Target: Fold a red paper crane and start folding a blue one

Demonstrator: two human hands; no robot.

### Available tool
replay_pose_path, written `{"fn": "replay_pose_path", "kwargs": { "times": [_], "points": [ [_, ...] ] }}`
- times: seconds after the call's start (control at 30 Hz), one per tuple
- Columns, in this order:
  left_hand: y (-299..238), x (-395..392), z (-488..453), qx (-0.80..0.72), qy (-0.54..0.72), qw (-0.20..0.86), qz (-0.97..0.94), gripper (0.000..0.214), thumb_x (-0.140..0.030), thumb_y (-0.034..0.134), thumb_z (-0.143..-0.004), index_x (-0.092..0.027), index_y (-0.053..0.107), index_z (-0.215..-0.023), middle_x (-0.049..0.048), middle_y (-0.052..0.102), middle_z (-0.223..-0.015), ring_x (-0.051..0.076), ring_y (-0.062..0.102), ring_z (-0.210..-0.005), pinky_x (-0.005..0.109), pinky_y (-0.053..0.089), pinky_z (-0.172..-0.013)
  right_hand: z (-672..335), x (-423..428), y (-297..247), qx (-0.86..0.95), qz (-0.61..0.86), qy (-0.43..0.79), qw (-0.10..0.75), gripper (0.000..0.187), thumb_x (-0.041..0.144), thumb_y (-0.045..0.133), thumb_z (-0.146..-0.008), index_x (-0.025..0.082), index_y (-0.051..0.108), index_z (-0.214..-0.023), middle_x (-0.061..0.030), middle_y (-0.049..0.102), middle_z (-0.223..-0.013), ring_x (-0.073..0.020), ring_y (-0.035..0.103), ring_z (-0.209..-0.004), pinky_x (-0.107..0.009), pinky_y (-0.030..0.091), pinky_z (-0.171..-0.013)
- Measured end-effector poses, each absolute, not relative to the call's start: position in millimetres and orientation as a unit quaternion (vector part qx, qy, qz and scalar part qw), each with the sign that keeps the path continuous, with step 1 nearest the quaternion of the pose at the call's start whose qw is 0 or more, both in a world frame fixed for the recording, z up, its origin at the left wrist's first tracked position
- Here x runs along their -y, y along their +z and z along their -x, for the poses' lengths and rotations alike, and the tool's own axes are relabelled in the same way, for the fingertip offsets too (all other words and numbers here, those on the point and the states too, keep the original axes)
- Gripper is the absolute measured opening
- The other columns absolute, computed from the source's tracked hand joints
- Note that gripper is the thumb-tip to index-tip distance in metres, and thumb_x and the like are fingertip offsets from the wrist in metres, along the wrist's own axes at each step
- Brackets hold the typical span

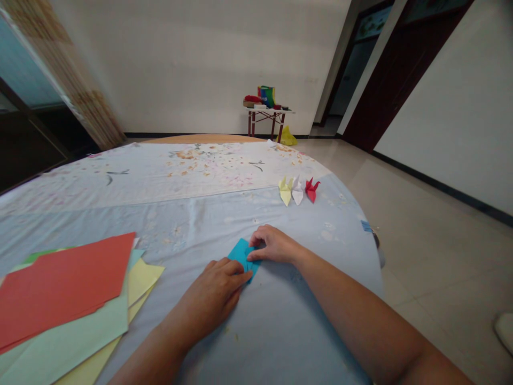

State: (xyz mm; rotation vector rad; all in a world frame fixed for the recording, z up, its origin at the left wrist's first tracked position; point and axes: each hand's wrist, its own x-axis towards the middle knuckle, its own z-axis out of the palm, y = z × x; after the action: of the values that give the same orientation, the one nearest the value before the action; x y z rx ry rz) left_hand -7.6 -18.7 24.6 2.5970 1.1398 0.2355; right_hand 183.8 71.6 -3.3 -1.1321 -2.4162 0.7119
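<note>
A small folded piece of blue paper (241, 252) lies on the cloth-covered round table (192, 208) in front of me. My left hand (218, 286) rests on its near side, fingers together and pressing it flat. On the paper's right edge my right hand (272, 244) has its fingers curled and pinches the paper. Part of the paper is hidden under both hands.
A stack of coloured sheets, red (60, 286) on top of green and yellow, lies at the left. Three folded paper cranes, yellow (285, 190), white (297, 190) and red (311, 189), sit at the far right. A small table (267, 115) with items stands by the wall.
</note>
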Motion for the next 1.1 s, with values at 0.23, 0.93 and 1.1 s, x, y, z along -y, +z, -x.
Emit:
{"fn": "replay_pose_path", "kwargs": {
  "times": [0.23, 0.93, 1.1],
  "points": [
    [27.3, 19.5, 6.4, -0.395, 0.070, 0.144, -0.904, 0.028, -0.017, 0.044, -0.084, -0.027, 0.058, -0.106, 0.0039, 0.059, -0.095, 0.019, 0.052, -0.090, 0.032, 0.038, -0.078, -183.2, -72.6, -6.4, 0.853, 0.411, 0.260, 0.192, 0.031, 0.039, 0.076, -0.059, 0.016, 0.067, -0.078, 0.0002, 0.058, -0.071, -0.0126, 0.050, -0.070, -0.022, 0.036, -0.064],
    [19.3, 12.1, 14.6, -0.400, 0.095, 0.188, -0.892, 0.046, -0.004, 0.045, -0.075, -0.029, 0.056, -0.112, 0.0017, 0.060, -0.106, 0.018, 0.051, -0.098, 0.032, 0.038, -0.085, -182.0, -74.1, -8.5, 0.862, 0.406, 0.239, 0.185, 0.032, 0.041, 0.075, -0.059, 0.016, 0.066, -0.078, 0.0006, 0.058, -0.070, -0.0118, 0.050, -0.068, -0.021, 0.034, -0.061],
    [21.7, 14.1, 13.1, -0.395, 0.079, 0.176, -0.898, 0.049, -0.006, 0.046, -0.075, -0.033, 0.053, -0.116, 0.0018, 0.058, -0.105, 0.019, 0.051, -0.097, 0.033, 0.039, -0.084, -181.7, -75.0, -10.4, 0.862, 0.406, 0.240, 0.183, 0.032, 0.041, 0.075, -0.059, 0.016, 0.066, -0.078, 0.0011, 0.058, -0.069, -0.0113, 0.050, -0.068, -0.021, 0.034, -0.061]
  ]
}}
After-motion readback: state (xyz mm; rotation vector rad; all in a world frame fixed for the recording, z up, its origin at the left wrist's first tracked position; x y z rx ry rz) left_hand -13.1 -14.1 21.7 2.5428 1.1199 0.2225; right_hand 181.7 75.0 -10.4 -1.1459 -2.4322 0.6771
